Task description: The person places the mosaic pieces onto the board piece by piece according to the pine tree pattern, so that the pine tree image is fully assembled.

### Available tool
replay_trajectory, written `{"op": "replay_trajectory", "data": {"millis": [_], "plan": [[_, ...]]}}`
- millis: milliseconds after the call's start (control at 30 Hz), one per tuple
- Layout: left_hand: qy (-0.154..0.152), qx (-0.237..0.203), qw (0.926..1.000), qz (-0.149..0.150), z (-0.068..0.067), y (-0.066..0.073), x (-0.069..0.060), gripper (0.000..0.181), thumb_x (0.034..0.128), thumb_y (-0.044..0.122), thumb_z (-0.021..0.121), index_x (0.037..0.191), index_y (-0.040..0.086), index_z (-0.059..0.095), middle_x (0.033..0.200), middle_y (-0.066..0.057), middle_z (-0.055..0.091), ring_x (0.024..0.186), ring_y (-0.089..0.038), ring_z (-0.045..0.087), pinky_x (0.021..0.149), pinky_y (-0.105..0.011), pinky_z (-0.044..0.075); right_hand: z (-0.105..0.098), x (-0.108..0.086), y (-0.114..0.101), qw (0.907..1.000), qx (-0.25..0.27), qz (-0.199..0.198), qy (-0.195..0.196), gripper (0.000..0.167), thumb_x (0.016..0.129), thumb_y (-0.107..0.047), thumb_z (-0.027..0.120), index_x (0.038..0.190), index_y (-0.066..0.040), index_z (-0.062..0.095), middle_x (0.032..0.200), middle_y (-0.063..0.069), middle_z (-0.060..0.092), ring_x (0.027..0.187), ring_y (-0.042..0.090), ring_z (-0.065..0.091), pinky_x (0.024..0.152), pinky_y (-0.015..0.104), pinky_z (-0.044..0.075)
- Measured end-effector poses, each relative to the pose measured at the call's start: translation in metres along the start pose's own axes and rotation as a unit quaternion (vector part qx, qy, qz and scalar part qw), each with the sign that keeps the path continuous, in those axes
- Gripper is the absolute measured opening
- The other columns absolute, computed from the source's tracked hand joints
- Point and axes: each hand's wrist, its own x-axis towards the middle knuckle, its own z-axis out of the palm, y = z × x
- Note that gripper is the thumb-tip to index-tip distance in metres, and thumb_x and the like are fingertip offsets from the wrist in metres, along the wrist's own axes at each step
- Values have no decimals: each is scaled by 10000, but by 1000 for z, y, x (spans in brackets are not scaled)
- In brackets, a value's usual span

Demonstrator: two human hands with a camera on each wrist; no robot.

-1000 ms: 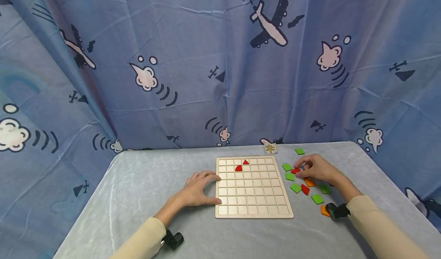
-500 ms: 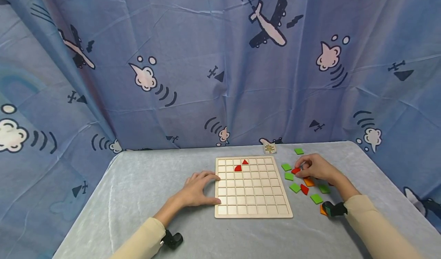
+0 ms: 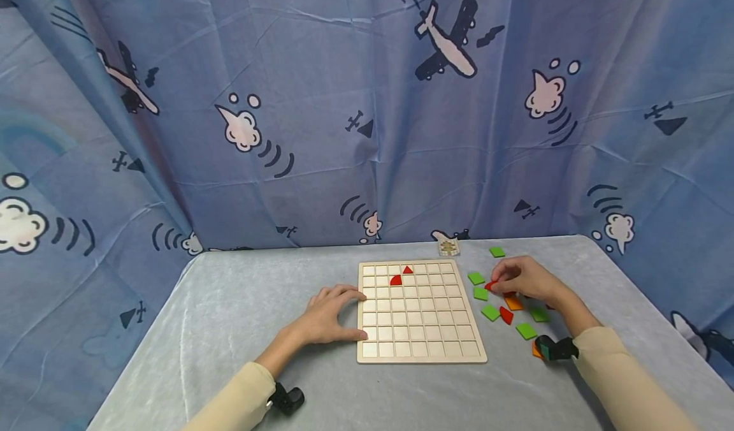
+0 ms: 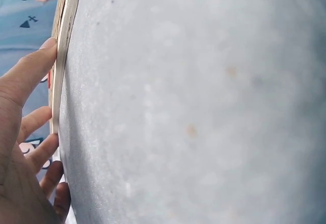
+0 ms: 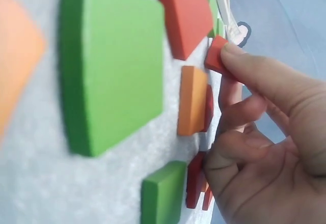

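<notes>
A pale wooden board with a square grid lies on the table. Two red pieces sit in its upper cells: a triangle and a quarter-round piece. My left hand rests against the board's left edge, thumb and fingers spread apart. Right of the board, my right hand pinches a small red wooden piece between thumb and fingers; its full outline is covered by them. Around that hand lie green square tiles, an orange piece and a red quarter-round piece.
A small patterned card lies behind the board's far right corner. One green tile lies near the table's back edge. Another orange piece is partly covered by the right wrist camera. A blue printed curtain hangs behind the table.
My right fingers have drawn together on the red piece, which now shows less and looks tilted. The left hand and the board have stayed put.
</notes>
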Motion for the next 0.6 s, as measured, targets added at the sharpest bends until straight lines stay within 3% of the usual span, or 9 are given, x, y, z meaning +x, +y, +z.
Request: {"op": "replay_trajectory", "data": {"millis": [400,600], "plan": [[-19,42,10000,-14,0,0,0,731,744,589,779,1362,274,549,1491,2,470,1324,-309,417,1017,-586,351,-2,-3,0,9997,216,86,82,391,892,-338,729,1154,-53,680,992,83,711,736,203,596,596,298,462],[-25,39,10000,-18,1,-1,0,733,747,597,773,1366,278,544,1500,0,463,1336,-315,408,1023,-587,345,0,-4,-3,9986,487,97,195,422,900,-339,720,1188,-39,650,1079,113,704,781,212,622,667,324,524]]}}
